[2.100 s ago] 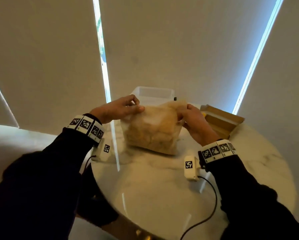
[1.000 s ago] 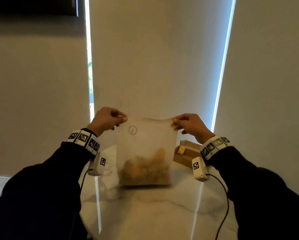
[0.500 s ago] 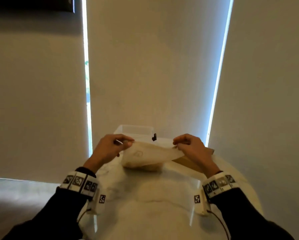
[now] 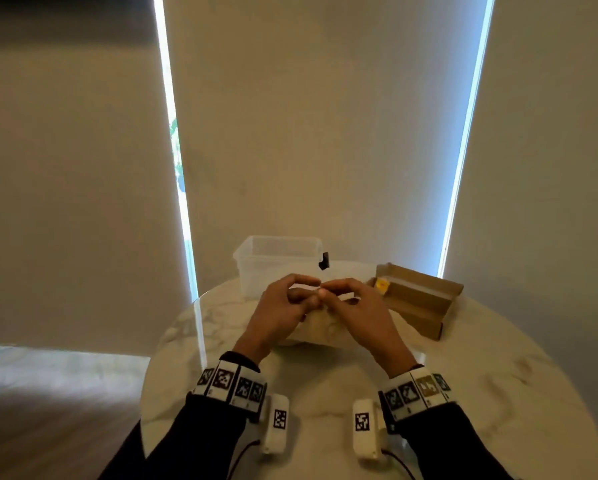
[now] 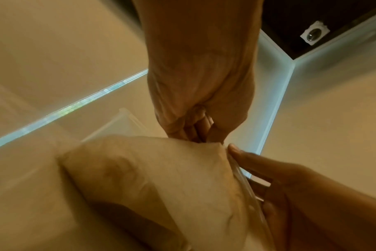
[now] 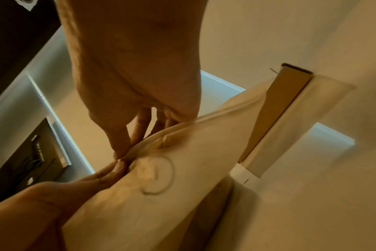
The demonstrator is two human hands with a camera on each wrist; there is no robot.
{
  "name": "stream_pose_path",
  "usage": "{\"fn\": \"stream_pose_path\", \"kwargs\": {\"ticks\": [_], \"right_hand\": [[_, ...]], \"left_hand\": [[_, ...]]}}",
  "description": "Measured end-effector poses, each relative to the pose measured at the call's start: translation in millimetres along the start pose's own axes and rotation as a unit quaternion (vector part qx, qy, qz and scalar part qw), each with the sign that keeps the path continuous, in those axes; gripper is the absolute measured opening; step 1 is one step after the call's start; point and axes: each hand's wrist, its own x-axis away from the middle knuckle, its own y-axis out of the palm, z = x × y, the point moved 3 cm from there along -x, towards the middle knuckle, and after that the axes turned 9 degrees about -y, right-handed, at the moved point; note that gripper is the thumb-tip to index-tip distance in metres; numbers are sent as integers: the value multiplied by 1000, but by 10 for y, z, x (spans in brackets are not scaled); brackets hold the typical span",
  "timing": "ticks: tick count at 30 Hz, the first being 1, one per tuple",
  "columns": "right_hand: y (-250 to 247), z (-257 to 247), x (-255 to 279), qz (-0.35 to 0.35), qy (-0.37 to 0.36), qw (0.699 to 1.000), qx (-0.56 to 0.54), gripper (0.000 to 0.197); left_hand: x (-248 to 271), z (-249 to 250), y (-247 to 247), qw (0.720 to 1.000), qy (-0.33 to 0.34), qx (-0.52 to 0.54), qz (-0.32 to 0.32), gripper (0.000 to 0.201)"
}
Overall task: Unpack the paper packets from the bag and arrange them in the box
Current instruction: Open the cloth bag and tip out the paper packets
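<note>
1. Nearest the person, two dark sleeves end in marker-patterned wristbands, with a small white camera unit at each wrist over the near part of the round marble table [image 4: 325,382].
2. Toward 12 o'clock from the wrists, the left hand [image 4: 283,313] and right hand [image 4: 356,313] meet fingertip to fingertip over the bag [image 4: 320,329], which lies on the table at its centre.
3. In the left wrist view the left hand's fingers are curled together, clamped on the bag's top edge [image 5: 213,144]. In the right wrist view the right hand's thumb and fingers pinch the same sealed strip [image 6: 140,146] right beside them. Both grips sit at the middle of the mouth.
4. The bag is frosted plastic, and tan shapes, likely the paper packets, show dimly through it. The mouth looks closed, so the step in hand seems to be pulling the seal apart.
5. At 2 o'clock from the bag, near it, the open cardboard box [image 4: 417,301] holds only a small yellow item at its left end.
6. At 12 o'clock, just behind the hands, stands a clear plastic tub [image 4: 276,263].
7. Judged from this, no packet is out yet. Opening, unpacking and arranging all remain.
</note>
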Motion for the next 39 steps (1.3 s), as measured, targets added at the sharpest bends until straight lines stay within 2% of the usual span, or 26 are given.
{"fn": "stream_pose_path", "kwargs": {"ticks": [4, 8, 12, 15, 19, 21, 24, 28, 31, 33, 36, 39], "right_hand": [[-74, 102, 41, 6, 37, 999, -19, 14], [-129, 204, 74, -35, 89, 995, -30, 23], [-141, 227, 103, -57, 130, 988, -54, 26], [-152, 206, 105, -54, 132, 988, -65, 27], [-197, 135, 128, -63, 117, 990, -47, 17], [-222, 114, 138, -61, 103, 992, -31, 22], [-264, 101, 143, -52, 96, 994, -13, 23], [-365, 123, 141, -26, 80, 996, 8, 14], [-471, 142, 127, -5, 56, 998, 29, 9], [-537, 171, 139, 1, 49, 998, 50, 12], [-554, 198, 145, 5, 40, 997, 69, 13], [-534, 218, 129, 19, 41, 997, 57, 8]], "left_hand": [[-89, -57, 123, 998, -42, 31, -25, 27], [-42, -213, 203, 992, -88, 85, -39, 23], [11, -279, 185, 989, -82, 113, -45, 23], [38, -233, 152, 988, -81, 123, -38, 26], [64, -210, 147, 990, -77, 112, -32, 22], [63, -209, 131, 990, -68, 121, -20, 20], [38, -223, 70, 986, -61, 153, 29, 16], [-32, -313, -96, 973, -45, 176, 144, 14], [-57, -381, -278, 942, -57, 233, 232, 12], [-55, -413, -371, 918, -59, 271, 283, 11], [-48, -424, -434, 900, -46, 279, 331, 13], [-56, -430, -456, 890, -37, 286, 353, 16]]}}
